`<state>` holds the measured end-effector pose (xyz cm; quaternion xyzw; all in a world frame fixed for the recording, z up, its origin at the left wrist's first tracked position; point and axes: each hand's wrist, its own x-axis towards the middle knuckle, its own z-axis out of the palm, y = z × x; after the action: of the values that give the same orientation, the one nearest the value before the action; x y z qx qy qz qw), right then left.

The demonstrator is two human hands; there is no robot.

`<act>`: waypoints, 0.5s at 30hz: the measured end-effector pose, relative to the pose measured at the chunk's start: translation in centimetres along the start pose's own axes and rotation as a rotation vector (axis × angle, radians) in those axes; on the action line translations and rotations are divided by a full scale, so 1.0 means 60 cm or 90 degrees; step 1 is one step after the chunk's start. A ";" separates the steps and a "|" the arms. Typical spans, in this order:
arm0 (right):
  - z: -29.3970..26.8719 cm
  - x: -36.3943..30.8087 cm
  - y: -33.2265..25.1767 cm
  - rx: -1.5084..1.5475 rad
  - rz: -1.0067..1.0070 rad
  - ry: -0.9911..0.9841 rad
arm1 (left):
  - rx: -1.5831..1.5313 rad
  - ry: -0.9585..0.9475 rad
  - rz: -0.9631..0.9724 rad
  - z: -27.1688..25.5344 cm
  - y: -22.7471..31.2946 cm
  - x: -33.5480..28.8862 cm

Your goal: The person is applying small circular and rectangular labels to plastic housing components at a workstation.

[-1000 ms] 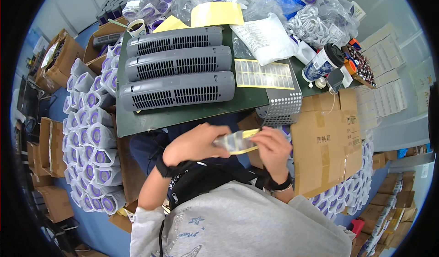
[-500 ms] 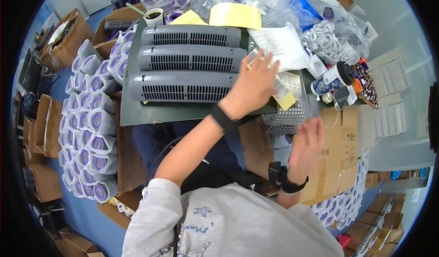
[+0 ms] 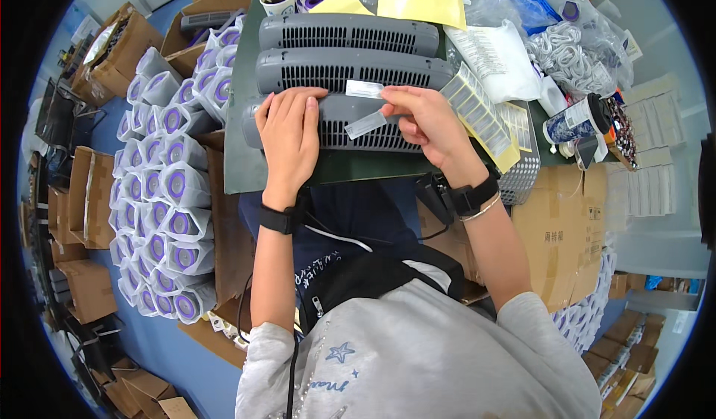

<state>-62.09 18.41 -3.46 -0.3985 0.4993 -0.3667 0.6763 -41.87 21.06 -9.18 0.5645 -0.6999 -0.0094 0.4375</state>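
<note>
Apparently unfinished: right hand (image 3: 434, 129) pinches a slanted label (image 3: 365, 125), touches an upper label (image 3: 364, 88) (unclear whether placed); left hand (image 3: 291, 137) rests open on the upper-centre grey housing (image 3: 335, 108).

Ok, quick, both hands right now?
Left hand: open, resting on the nearest gray slotted housing.
Right hand: closed, pinching at least one small pale label.

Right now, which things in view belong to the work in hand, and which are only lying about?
In the work:
- two small label strips, at the right hand's fingertips
- nearest gray vented housing, under the left hand
- probably the yellow-edged label sheet

Apparently lying about:
- paper cup of dark drink
- black-lidded tumbler
- smartphone
</note>
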 end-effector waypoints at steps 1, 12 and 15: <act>0.006 0.002 0.001 0.003 0.020 -0.001 | 0.009 0.016 0.001 0.005 0.001 0.001; 0.040 -0.007 0.006 0.058 -0.047 0.062 | 0.018 0.052 0.023 0.011 -0.007 -0.004; 0.046 -0.020 0.009 0.050 -0.043 0.078 | 0.015 0.057 0.023 0.011 -0.007 -0.005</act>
<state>-59.66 20.18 -3.00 -0.3651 0.5117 -0.4322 0.6466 -41.95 20.82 -10.00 0.5564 -0.6899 0.0322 0.4619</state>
